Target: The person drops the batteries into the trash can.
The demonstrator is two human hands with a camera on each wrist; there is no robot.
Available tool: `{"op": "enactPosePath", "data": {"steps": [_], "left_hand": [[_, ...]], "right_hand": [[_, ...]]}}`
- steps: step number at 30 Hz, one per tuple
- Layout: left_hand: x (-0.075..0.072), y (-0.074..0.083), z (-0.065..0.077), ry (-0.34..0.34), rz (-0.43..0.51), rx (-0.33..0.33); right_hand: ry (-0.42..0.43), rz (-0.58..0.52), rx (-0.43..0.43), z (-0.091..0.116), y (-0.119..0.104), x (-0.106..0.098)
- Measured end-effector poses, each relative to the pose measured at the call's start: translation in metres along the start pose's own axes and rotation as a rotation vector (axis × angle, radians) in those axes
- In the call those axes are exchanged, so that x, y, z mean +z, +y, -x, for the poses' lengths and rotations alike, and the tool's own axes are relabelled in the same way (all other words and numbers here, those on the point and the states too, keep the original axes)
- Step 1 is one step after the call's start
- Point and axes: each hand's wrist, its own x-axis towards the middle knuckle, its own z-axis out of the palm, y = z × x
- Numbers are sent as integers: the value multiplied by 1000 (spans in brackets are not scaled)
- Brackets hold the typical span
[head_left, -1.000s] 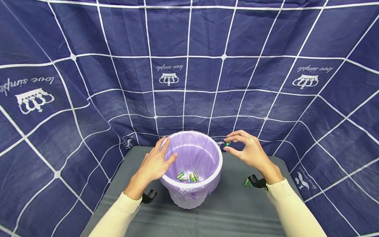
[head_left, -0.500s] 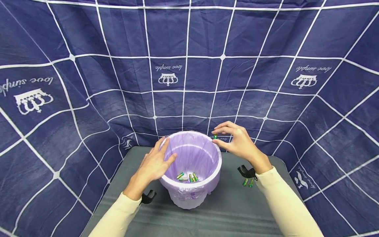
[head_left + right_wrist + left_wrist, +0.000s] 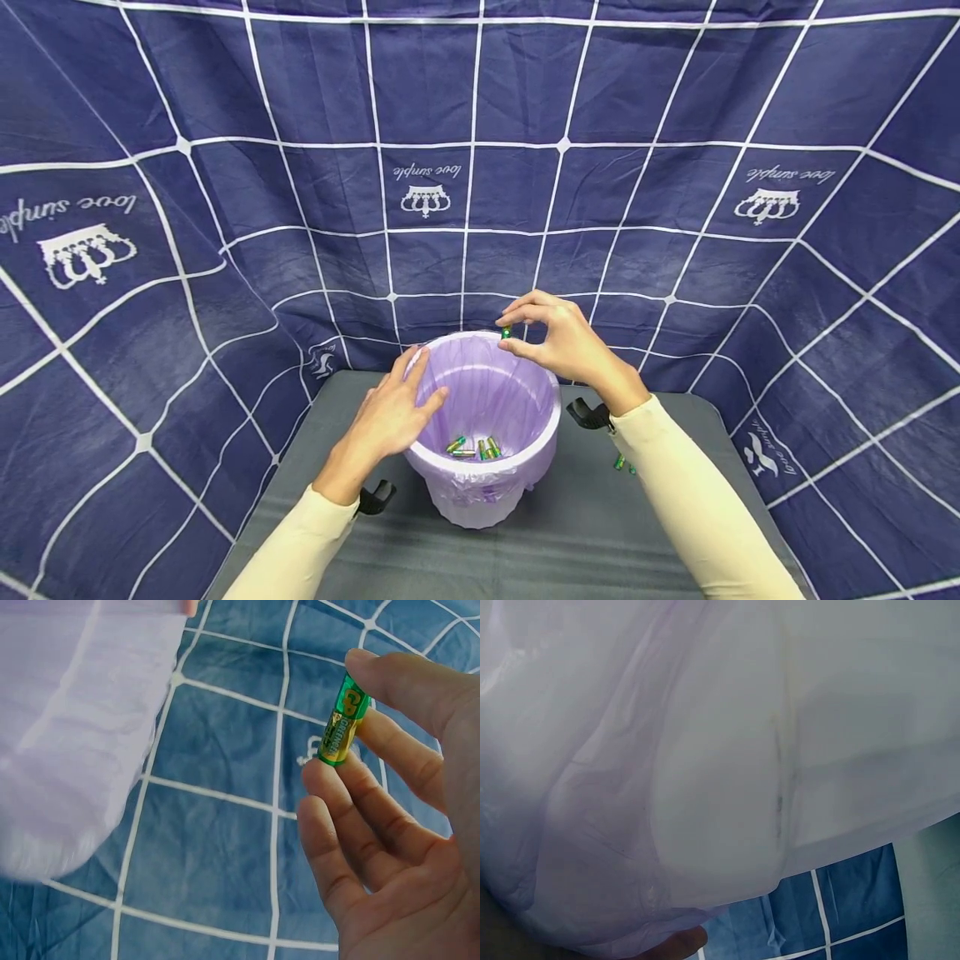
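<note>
In the head view, a small green-and-gold battery [image 3: 506, 332] is pinched between the thumb and fingertips of my right hand [image 3: 558, 337], above the far rim of a purple-lined white bin [image 3: 468, 500]. The right wrist view shows the same battery [image 3: 343, 724] lengthwise between thumb and fingers. My left hand [image 3: 390, 412] rests at the bin's left rim, fingers extended along it and thumb over the inside. Several loose batteries [image 3: 465, 454] lie on the bin's bottom. In the left wrist view, the bin's lined side [image 3: 712, 787] fills most of the picture, with one fingertip below.
Two more batteries [image 3: 619, 461] lie on the grey surface [image 3: 585, 533] right of the bin, near my right forearm. A dark blue cloth with white grid lines [image 3: 517, 192] hangs behind and at both sides. Each wrist wears a black strap.
My right hand has carried the battery leftward and slightly up, from right of the bin to above its far rim. My left hand stays where it was.
</note>
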Motion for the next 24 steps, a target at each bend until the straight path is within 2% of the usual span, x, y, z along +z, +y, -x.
{"op": "enactPosePath", "data": {"steps": [6,18,24], "left_hand": [[0,0,-1,-18,-1,-3],[0,3,-2,-2,10,6],[1,2,1,0,3,0]], "right_hand": [[-35,-14,-11,-12,-3,11],[-104,-56,26,-24,-4,24],[-166,-1,47,-22,-4,29]]}}
